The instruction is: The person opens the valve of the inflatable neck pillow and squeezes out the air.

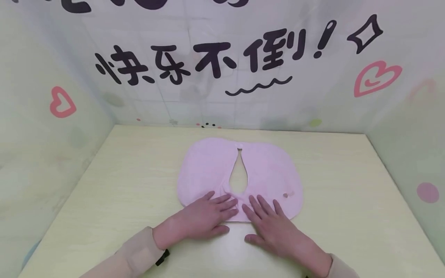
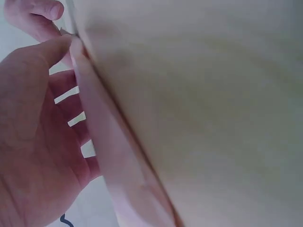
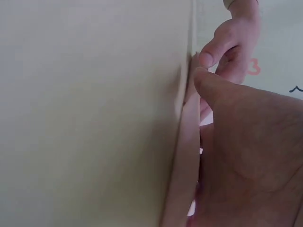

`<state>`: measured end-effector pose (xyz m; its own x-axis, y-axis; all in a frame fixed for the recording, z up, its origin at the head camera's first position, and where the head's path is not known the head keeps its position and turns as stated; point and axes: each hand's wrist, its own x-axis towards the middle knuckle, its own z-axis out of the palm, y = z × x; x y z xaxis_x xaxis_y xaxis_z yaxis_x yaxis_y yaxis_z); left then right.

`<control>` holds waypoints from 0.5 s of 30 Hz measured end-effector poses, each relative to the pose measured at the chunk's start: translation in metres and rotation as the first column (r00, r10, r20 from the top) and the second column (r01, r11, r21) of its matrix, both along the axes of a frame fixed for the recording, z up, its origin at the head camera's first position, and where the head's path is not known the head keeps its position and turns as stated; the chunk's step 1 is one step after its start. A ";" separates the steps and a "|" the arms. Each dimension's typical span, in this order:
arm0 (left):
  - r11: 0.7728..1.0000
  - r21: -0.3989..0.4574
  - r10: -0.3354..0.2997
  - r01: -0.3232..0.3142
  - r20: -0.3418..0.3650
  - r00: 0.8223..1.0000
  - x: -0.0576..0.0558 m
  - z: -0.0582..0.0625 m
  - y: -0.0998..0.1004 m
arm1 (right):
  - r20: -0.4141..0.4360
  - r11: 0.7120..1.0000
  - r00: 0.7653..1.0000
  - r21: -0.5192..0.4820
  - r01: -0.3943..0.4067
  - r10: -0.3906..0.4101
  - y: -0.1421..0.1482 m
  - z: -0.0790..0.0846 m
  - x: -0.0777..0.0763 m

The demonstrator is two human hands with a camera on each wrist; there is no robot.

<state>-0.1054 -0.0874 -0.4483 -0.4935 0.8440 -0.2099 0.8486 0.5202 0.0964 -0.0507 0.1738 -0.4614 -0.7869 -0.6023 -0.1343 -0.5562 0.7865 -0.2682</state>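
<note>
A pink cloth bib (image 1: 271, 166) lies spread flat on the table, with a teardrop-shaped neck opening in its middle and a small brown mark at its lower right. On its near edge, left of centre, rests my left hand (image 1: 203, 216), fingers extended over the cloth and thumb off the edge. My right hand (image 1: 276, 229) lies on the same edge just right of centre, its fingers straight and spread. Small wrinkles gather below the opening, near the left fingertips. From the left wrist, the bib's edge (image 2: 113, 137) runs beside the palm; the right wrist view shows that edge (image 3: 184, 156) too.
The pale wooden table (image 1: 121, 173) surrounds the bib. A white printed backdrop (image 1: 215, 104) with dark lettering and pink hearts stands behind it and along both sides. Something blue (image 1: 31, 253) shows at the lower left.
</note>
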 end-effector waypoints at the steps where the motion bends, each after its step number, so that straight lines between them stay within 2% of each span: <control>1: 1.000 0.013 0.008 -0.009 0.011 1.000 -0.002 0.003 0.001 | 0.012 1.000 1.000 -0.005 -0.009 0.009 0.001 0.004 -0.003; 4: 0.997 0.070 0.016 -0.015 -0.007 1.000 -0.012 0.011 0.005 | 0.024 0.999 0.998 -0.023 -0.049 0.050 0.004 0.018 -0.016; 8: 0.988 0.153 0.011 0.002 -0.084 0.996 -0.025 0.025 0.009 | -0.007 0.995 0.997 -0.057 -0.082 0.082 0.007 0.034 -0.039; 11: 0.980 0.199 0.035 -0.015 -0.097 0.995 -0.039 0.033 0.012 | -0.043 0.994 0.998 -0.101 -0.050 0.046 0.009 0.041 -0.059; 15: 0.963 0.253 0.111 -0.094 -0.053 0.992 -0.066 0.035 0.013 | -0.119 0.988 0.992 -0.152 0.012 -0.030 0.011 0.037 -0.090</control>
<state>-0.1716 -0.0745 -0.4132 -0.5856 0.8097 0.0368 0.8009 0.5711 0.1800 -0.1408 0.1853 -0.4243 -0.8043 -0.5918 0.0532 -0.5756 0.7539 -0.3167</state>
